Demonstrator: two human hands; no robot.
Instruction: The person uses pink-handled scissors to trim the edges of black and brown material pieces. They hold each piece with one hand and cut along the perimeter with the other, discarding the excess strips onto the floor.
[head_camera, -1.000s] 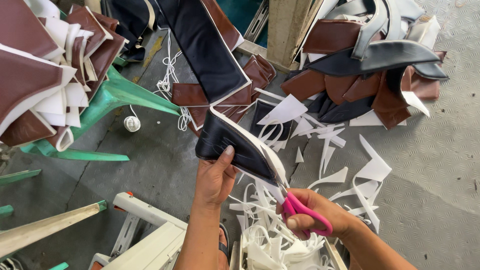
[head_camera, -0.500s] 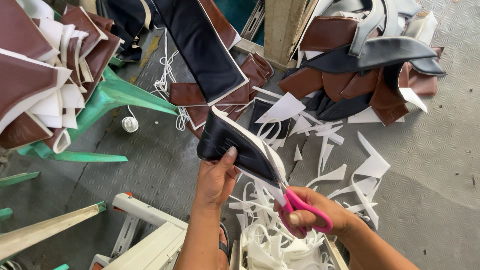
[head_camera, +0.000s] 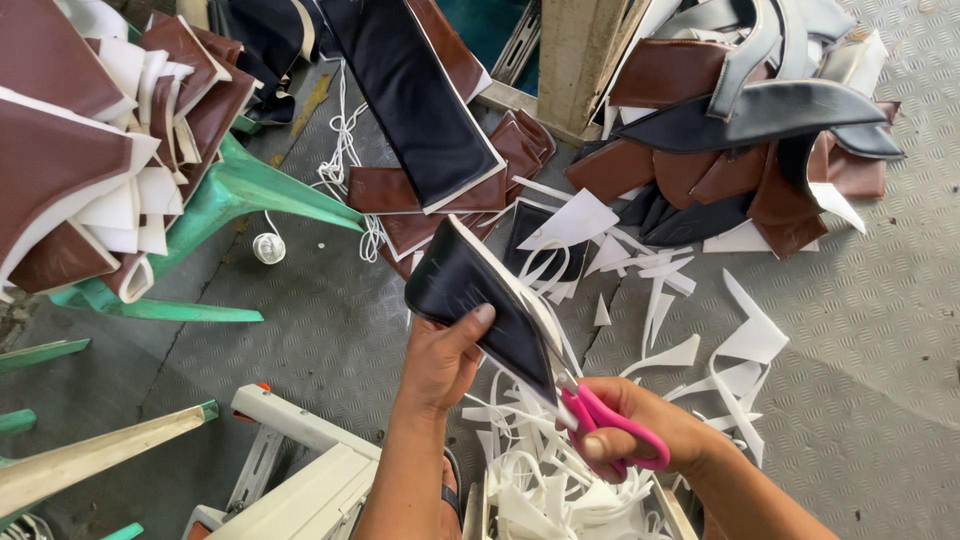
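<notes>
My left hand (head_camera: 445, 358) grips a dark navy leather piece (head_camera: 478, 295) backed with white foam, holding it up by its lower edge with the thumb on its face. My right hand (head_camera: 640, 432) holds pink-handled scissors (head_camera: 600, 418), whose blades sit at the white foam edge along the piece's right side. White foam trimmings (head_camera: 545, 485) hang and pile just below both hands.
A green plastic chair (head_camera: 230, 195) at left carries stacked brown leather pieces (head_camera: 70, 150). More brown and navy pieces (head_camera: 740, 140) lie heaped at top right, with white scraps (head_camera: 700, 340) on the grey patterned floor. A white frame (head_camera: 290, 470) stands at bottom left.
The navy piece has tilted and shifted slightly in my left hand, and the scissors have moved a little further along its white edge.
</notes>
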